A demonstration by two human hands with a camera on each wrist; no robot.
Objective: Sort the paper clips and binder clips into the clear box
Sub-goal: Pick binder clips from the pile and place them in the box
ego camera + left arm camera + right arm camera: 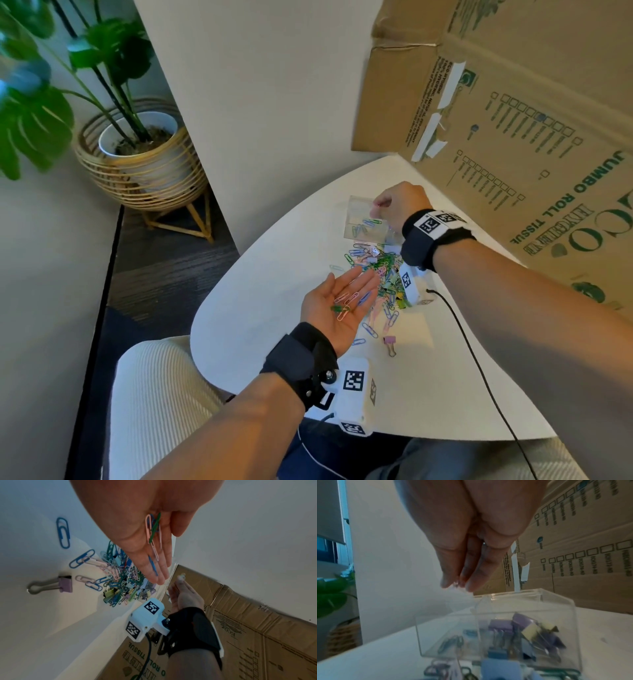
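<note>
Hovering over the clear box point(363, 219), the right hand point(399, 205) is keeping its fingertips point(467, 584) pressed together above the left compartment. It seems to be pinching something small and pale there, probably one paper clip, but the object is too blurred to name with certainty. The box is standing on the white table point(274, 308), at the far side of the mixed pile of clips point(380, 277). Inside the box, paper clips are lying in the left compartment and binder clips point(530, 630) in the right one, so the sorting is already going on but much is remaining.

The left hand point(337, 303) is lying flat, fingers straight and palm up, near the pile. It is carrying several paper clips point(153, 534) in pink, green and blue. I think it is serving as a small tray, so that the right hand can take clips one by one without searching in the tangled pile.

A purple binder clip point(389, 343) is lying alone on the table, a little apart from the pile on the near side. A large cardboard box point(513, 120) is standing behind the work place, and a potted plant point(133, 137) is on the floor at the left.
</note>
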